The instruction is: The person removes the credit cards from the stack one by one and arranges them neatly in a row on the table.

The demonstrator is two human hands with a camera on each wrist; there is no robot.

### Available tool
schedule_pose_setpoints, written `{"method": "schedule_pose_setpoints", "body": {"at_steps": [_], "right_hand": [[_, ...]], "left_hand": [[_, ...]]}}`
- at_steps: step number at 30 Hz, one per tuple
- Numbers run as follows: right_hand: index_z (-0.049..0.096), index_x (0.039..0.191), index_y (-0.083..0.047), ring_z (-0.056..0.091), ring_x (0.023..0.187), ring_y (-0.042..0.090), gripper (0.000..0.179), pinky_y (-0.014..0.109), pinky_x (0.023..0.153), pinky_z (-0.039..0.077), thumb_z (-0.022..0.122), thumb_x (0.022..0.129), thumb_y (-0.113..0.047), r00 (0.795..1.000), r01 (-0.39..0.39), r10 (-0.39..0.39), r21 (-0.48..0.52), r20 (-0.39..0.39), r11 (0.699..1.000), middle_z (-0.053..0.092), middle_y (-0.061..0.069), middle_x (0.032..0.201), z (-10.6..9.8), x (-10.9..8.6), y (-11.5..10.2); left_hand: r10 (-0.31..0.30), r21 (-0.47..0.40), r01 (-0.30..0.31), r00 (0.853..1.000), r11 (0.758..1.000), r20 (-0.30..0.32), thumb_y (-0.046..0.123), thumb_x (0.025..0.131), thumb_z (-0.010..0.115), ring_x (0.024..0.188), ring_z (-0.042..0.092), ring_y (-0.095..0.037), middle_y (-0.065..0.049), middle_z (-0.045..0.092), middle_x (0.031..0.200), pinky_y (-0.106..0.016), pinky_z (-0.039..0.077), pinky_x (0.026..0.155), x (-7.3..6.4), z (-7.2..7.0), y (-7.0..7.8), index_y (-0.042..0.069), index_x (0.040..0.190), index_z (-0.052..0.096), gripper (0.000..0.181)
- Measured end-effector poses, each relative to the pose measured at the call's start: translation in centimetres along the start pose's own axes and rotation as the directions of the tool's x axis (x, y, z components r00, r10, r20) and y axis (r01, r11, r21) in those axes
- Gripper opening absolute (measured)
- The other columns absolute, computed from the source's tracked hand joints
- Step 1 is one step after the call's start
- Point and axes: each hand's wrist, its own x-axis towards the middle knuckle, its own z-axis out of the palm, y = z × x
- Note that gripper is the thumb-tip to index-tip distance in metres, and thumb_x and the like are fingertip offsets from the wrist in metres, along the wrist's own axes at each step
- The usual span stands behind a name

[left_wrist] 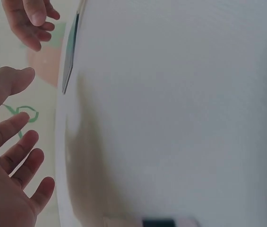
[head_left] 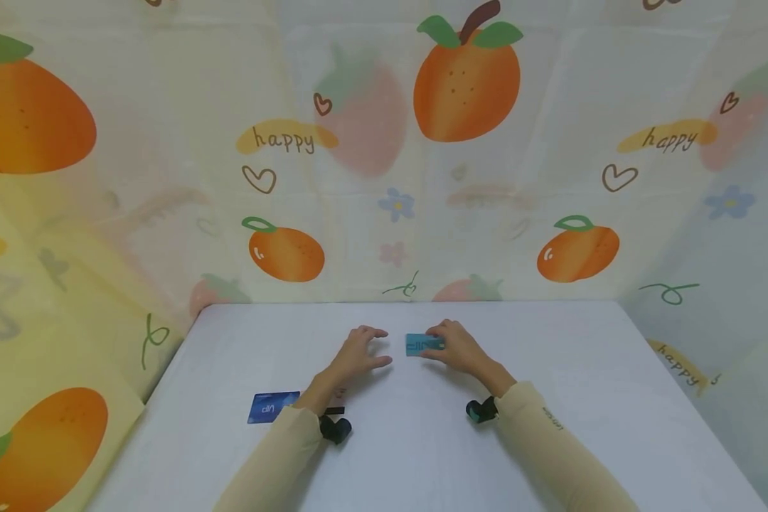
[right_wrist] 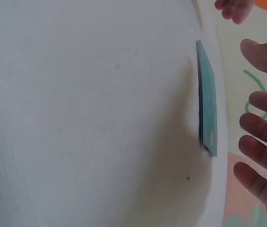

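Just inside the straight far edge of the smooth white counter (head_left: 409, 448) lies a flat teal rectangular card (head_left: 415, 345), with white surface stretching to either side and in front. It bears darker VIP lettering, with dark layers beneath. The right hand (head_left: 459, 348), fingers spread, hovers over its right end; the left hand (head_left: 358, 353), fingers likewise apart, hangs to its left.

Even, muted light; wrist views greyer. Soft-edged shadows (left_wrist: 88, 161) on counter (head_left: 409, 455), its edge bowed in both wrist views. Slight haze overall.
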Motion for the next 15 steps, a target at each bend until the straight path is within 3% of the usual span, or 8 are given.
{"method": "schedule_pose_setpoints", "body": {"at_steps": [8, 15], "right_hand": [[0.065, 0.123, -0.005, 0.054, 0.102, 0.025, 0.051, 0.044, 0.092, 0.046, 0.075, 0.083, -0.036, 0.999, -0.027, 0.028, -0.035, 0.023, 0.999, 0.061, 0.011, 0.112, -0.3, 0.0, 1.3], [0.064, 0.123, -0.004, 0.054, 0.104, 0.027, 0.053, 0.044, 0.093, 0.046, 0.077, 0.082, -0.035, 0.998, -0.052, 0.054, -0.054, 0.043, 0.997, 0.061, 0.013, 0.115, -0.6, 0.1, 2.0]], "left_hand": [[-0.001, 0.025, 0.001, 1.0, 1.0, 0.018, 0.033, 0.083, 0.076, 0.126, 0.044, -0.031, -0.012, 0.055, 0.132, -0.05, 0.04, 0.108, 1.9, 1.6, 0.9, 0.013, 0.129, 0.06, 0.053], [0.005, 0.053, -0.007, 0.999, 0.999, 0.038, 0.032, 0.083, 0.075, 0.124, 0.045, -0.031, -0.013, 0.055, 0.131, -0.049, 0.04, 0.106, 2.4, 2.2, 1.6, 0.011, 0.13, 0.059, 0.054]]}}
